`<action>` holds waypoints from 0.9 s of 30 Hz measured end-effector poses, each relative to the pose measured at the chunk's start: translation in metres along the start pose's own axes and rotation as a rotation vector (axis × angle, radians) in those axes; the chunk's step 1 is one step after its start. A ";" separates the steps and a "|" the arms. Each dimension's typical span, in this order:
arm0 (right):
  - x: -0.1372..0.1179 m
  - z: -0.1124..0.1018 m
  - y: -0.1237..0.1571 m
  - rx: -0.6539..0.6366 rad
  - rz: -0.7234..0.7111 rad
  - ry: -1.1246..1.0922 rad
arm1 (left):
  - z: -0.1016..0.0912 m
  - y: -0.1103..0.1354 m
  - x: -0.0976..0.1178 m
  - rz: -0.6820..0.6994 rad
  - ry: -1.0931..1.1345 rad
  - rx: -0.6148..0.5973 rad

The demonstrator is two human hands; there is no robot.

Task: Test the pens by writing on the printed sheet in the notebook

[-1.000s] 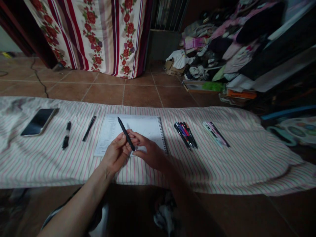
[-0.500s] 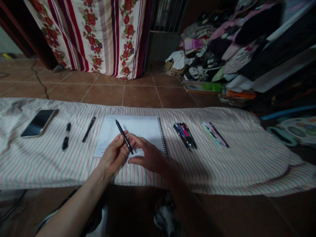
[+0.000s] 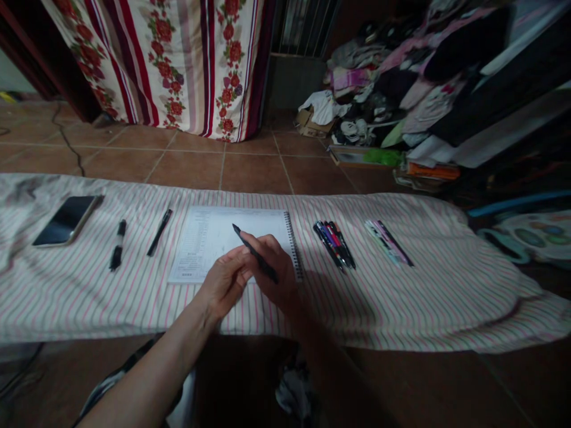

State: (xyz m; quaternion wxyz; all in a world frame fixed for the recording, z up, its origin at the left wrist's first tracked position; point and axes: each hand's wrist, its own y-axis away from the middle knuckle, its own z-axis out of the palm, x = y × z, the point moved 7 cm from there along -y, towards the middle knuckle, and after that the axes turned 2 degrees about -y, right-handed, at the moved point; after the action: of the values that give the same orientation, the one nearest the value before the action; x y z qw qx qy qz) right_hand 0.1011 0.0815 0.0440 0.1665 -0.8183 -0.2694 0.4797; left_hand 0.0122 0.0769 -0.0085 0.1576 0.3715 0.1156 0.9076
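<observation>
A black pen (image 3: 250,248) is held over the open spiral notebook (image 3: 209,238), tip pointing up and left. My right hand (image 3: 279,270) is closed round the pen's lower half. My left hand (image 3: 225,279) sits just beside it with its fingers bent together, fingertips at the pen's middle. Both hands hover at the notebook's near right corner. The notebook lies on a pink-striped cloth (image 3: 423,297) spread on the tiled floor.
On the cloth, left of the notebook, lie a black pen (image 3: 159,232), a black marker (image 3: 118,244) and a phone (image 3: 66,220). Right of it are a bunch of pens (image 3: 334,244) and another small bunch (image 3: 389,242). A flowered curtain (image 3: 178,65) and piled clothes (image 3: 401,83) stand behind.
The pen has moved right, from my left hand's fingers into my right hand's grip, and now tilts flatter. My right hand went from spread fingers to closed.
</observation>
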 end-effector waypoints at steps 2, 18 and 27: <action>0.001 -0.004 -0.001 0.065 0.020 -0.050 | 0.000 0.001 0.003 0.032 -0.122 0.006; 0.025 0.027 -0.009 0.120 0.470 -0.379 | -0.012 0.050 0.002 0.782 -2.036 0.002; 0.036 0.062 -0.016 0.078 0.520 -0.368 | -0.030 0.047 0.022 0.701 -2.218 0.184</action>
State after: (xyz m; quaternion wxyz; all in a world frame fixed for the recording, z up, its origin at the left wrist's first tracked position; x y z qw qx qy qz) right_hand 0.0568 0.1167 -0.0026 0.0181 -0.7521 -0.0581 0.6562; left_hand -0.0336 0.0389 0.0001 -0.1145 0.9827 -0.1291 0.0676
